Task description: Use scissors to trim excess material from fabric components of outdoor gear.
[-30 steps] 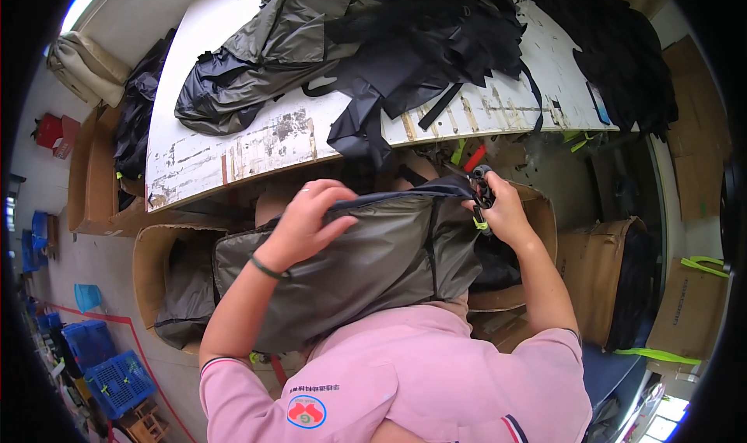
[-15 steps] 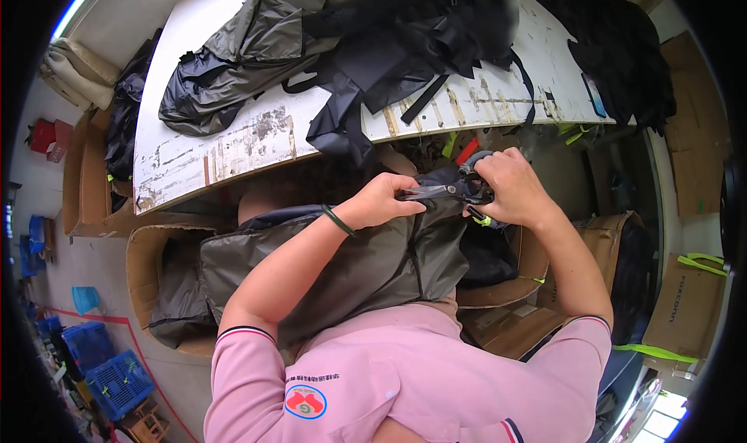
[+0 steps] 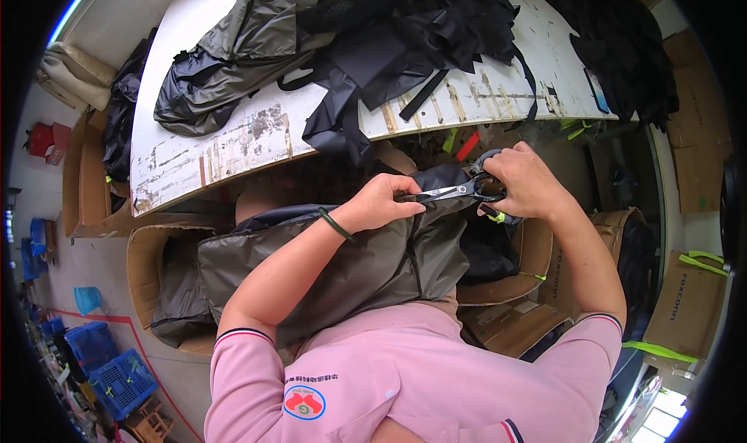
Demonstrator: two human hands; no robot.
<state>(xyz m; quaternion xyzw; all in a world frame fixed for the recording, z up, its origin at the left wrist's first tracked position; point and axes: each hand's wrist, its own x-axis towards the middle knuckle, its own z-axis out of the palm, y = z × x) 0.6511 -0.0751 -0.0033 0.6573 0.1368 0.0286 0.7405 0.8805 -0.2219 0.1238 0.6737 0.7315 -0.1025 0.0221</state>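
Observation:
Across my lap lies a dark olive-grey fabric piece (image 3: 358,256) with black trim and a dark inner side. My left hand (image 3: 387,202), with a dark green bangle at its wrist, pinches the upper edge of this fabric. My right hand (image 3: 523,180) is closed around the handles of a pair of scissors (image 3: 459,191). The silver blades point left toward my left fingertips, over the fabric's edge. Whether the blade tips touch the fabric is hidden by my fingers.
A worn white table (image 3: 233,143) stands ahead, heaped with black and grey fabric pieces (image 3: 405,46). Cardboard boxes stand close by: one on the left (image 3: 142,287) and others on the right (image 3: 685,303). Blue crates (image 3: 123,382) sit on the floor at far left.
The right hand has moved slightly right and the scissors are turned, showing their blades and pivot more fully. My left hand keeps its pinch in nearly the same place.

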